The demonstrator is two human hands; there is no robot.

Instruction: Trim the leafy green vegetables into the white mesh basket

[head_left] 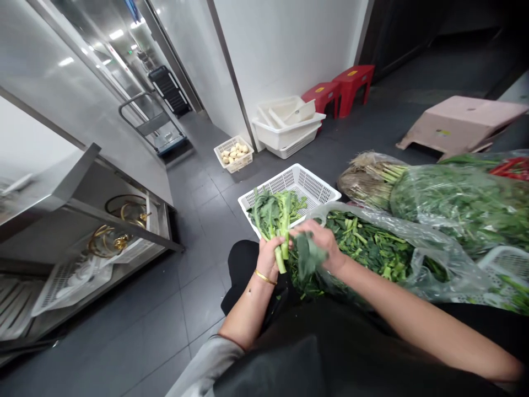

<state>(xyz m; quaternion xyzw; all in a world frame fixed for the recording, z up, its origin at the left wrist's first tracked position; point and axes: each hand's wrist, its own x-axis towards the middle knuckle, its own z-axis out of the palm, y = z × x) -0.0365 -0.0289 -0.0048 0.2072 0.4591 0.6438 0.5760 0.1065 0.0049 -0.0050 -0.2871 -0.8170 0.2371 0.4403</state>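
My left hand (268, 258) grips a bunch of thick-stemmed leafy greens (273, 218), with the stalks upright and their cut ends pointing down. My right hand (324, 242) is right beside it, pinching a dark green leaf (308, 255) that is partly pulled from the bunch. Behind the bunch stands a white perforated plastic basket (300, 187) holding more greens. Under my right forearm lies an open clear plastic bag (430, 259) of loose greens (367, 248). A gold bangle (265, 277) circles my left wrist.
To the right lie a bagged green bunch (463, 204), root-ended stalks (370, 179) and red chillies (512, 168). Beyond stand a small basket of pale tubers (234, 154), stacked white tubs (287, 127) and red stools (351, 85). A stainless steel shelf unit (124, 220) stands left.
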